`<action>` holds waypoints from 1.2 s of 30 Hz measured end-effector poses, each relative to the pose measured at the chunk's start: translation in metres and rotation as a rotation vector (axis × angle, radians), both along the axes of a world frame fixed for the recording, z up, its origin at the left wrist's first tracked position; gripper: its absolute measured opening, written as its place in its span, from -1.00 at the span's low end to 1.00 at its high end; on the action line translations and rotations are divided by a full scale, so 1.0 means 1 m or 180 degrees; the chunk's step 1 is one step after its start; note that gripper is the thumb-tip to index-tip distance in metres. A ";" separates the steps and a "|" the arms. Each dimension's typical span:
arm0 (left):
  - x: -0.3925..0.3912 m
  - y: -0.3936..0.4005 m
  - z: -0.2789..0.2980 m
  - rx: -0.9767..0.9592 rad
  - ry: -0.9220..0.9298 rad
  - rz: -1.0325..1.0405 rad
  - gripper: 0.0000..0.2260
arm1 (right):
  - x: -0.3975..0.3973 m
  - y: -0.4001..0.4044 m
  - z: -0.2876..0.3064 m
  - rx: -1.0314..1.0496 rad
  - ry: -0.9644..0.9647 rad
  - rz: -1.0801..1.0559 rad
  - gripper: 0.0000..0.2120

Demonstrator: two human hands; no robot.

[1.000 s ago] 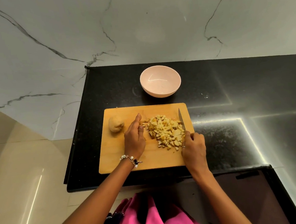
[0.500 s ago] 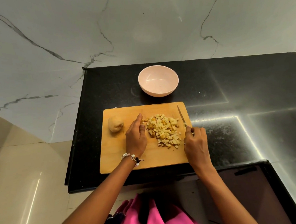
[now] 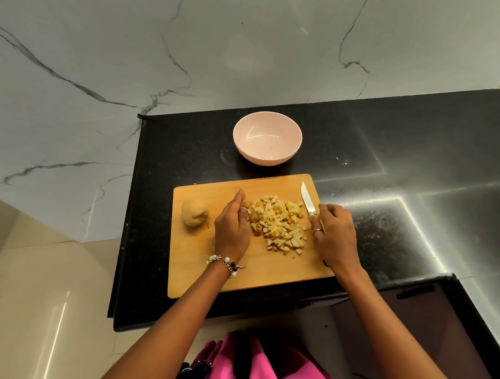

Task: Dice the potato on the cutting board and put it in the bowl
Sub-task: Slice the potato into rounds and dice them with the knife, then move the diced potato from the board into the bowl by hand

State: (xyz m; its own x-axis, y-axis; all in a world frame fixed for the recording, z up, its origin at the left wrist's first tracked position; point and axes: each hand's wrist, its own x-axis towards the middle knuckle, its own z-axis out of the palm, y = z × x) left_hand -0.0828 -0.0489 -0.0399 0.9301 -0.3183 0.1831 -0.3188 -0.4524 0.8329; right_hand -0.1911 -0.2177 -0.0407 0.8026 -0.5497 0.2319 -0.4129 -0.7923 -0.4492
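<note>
A pile of diced potato [image 3: 277, 222] lies in the middle of the wooden cutting board [image 3: 198, 268]. My left hand [image 3: 230, 228] stands on its edge against the pile's left side, fingers straight. My right hand [image 3: 333, 234] grips the handle of a small knife [image 3: 307, 199], whose blade points away from me along the pile's right side. A whole peeled potato piece [image 3: 194, 212] sits at the board's left end. The pink bowl [image 3: 267, 137] stands empty behind the board.
The board lies on a black stone counter [image 3: 387, 151], whose left edge drops off beside the board. A marble wall [image 3: 205, 45] rises behind it. My pink clothing [image 3: 254, 370] shows at the bottom.
My right hand has shifted slightly away from the pile with the knife. My left hand stays against the pile's left side. The view has tilted a little.
</note>
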 end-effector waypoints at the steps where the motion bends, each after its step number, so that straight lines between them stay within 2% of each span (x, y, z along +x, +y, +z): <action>1: 0.000 0.000 0.000 0.0008 -0.0004 -0.0004 -0.64 | 0.002 0.000 0.000 -0.0071 0.0034 0.0104 -0.70; 4: 0.000 -0.001 -0.001 0.0032 -0.0017 -0.0002 -0.65 | 0.005 0.004 -0.006 -0.0418 0.0101 0.0246 -0.72; 10: 0.000 0.002 -0.003 0.0026 -0.0039 -0.0003 -0.64 | 0.010 0.019 -0.012 -0.0868 0.0098 0.0117 -0.68; 16: 0.000 0.005 -0.003 0.0051 -0.0067 -0.0031 -0.65 | 0.015 0.022 -0.004 -0.1018 0.0124 0.0074 -0.75; 18: 0.000 0.005 -0.003 0.0064 -0.0082 -0.0070 -0.66 | 0.018 0.023 -0.002 -0.0848 0.0145 0.0091 -0.77; 21: -0.001 0.004 -0.003 0.0029 -0.0034 -0.0162 -0.66 | 0.023 0.027 0.003 -0.0117 0.0046 0.0253 -0.67; 23: -0.001 0.002 -0.003 0.0016 -0.0014 -0.0217 -0.66 | 0.023 0.027 0.006 0.0365 -0.0184 0.0280 -0.61; 25: 0.000 -0.001 -0.002 0.0041 -0.0062 -0.0240 -0.66 | 0.020 0.025 0.008 0.0637 -0.0573 0.0205 -0.68; 27: 0.002 -0.002 -0.003 0.0099 -0.0187 -0.0195 -0.66 | 0.017 0.024 0.007 0.0661 -0.0692 0.0323 -0.70; 31: 0.011 -0.006 -0.009 0.0323 -0.0244 -0.0086 -0.66 | 0.026 0.025 -0.008 0.0608 -0.0326 0.0602 -0.56; 36: 0.014 -0.014 -0.018 0.0763 -0.0147 -0.0158 -0.61 | 0.046 0.033 -0.010 0.0787 -0.0010 0.0664 -0.50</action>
State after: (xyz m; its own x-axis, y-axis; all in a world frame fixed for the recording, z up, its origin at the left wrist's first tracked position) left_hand -0.0692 -0.0625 -0.0580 0.9047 -0.4028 0.1389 -0.3808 -0.6181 0.6877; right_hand -0.1448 -0.1845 -0.0510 0.9034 -0.4133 0.1145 -0.2512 -0.7264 -0.6397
